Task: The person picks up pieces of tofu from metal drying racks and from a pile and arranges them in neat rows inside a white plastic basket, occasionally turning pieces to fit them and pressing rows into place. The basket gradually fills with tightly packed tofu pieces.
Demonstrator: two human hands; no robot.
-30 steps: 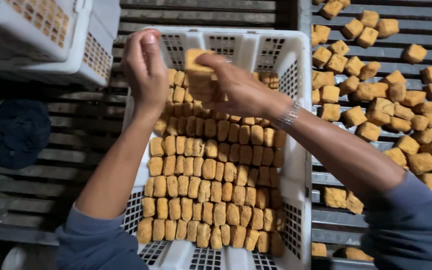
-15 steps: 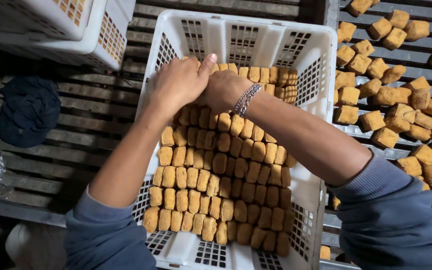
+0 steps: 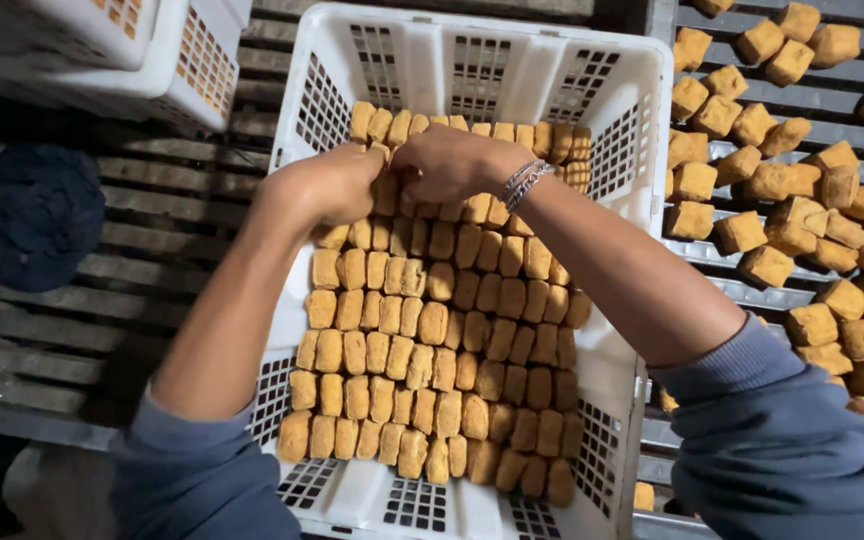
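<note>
Crate (image 3: 472,60): white plastic, slotted walls, tilted toward the camera; it rests on dark slats (image 3: 112,330).
Cubes (image 3: 432,350): golden-brown fried pieces packed in tight rows; they fill most of the crate floor.
Open room: a bare strip of crate floor shows at the near edge, and the far wall stands free above the top row. The rows reach almost to the right wall.
Left hand (image 3: 327,185): curled, fingers closed on cubes at the top rows, close to the left wall.
Right hand (image 3: 452,165): curled over the top rows, fingertips pressing on cubes; how tightly it pinches, I cannot tell. A metal bracelet (image 3: 524,182) sits on the wrist.
Hands together: they almost touch each other at the far end of the crate.
Right side: loose cubes (image 3: 802,200) lie scattered on a slatted rack, just beside the crate.
Left side: a second white crate (image 3: 162,60) at the far corner, and a dark blue cloth (image 3: 40,215) on the slats, well apart from the hands.
</note>
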